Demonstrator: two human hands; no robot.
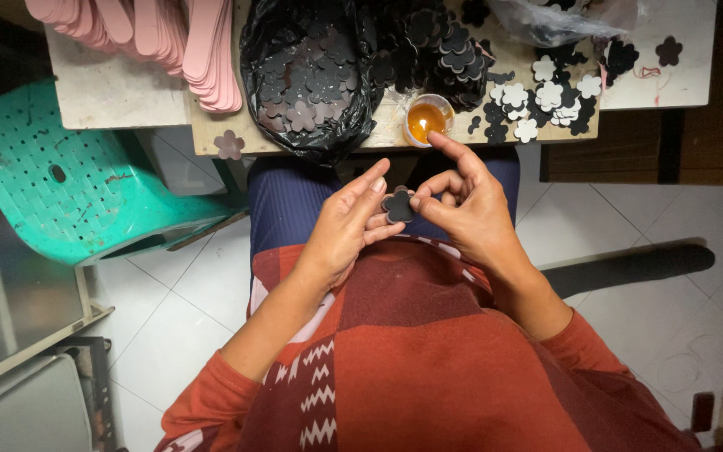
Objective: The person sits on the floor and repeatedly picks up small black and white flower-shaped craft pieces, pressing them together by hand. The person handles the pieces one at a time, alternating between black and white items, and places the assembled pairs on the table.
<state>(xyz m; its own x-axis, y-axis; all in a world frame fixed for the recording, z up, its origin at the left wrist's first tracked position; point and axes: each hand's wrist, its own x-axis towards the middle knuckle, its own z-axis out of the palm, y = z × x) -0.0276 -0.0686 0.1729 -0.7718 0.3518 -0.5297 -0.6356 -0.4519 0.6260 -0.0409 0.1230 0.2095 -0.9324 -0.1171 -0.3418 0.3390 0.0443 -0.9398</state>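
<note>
Below the table edge [328,149], left hand [346,228] and right hand [466,205] each grip the black flower cutout [397,205].

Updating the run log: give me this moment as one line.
left hand: pinching black flower cutout | right hand: also gripping it, forefinger raised | nearby: orange glue cup on table

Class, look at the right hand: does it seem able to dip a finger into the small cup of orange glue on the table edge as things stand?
Probably yes. The right hand has its forefinger raised just below the glue cup, with nothing between them. The cup's top is open, though both hands pinch a dark flower cutout.
</note>
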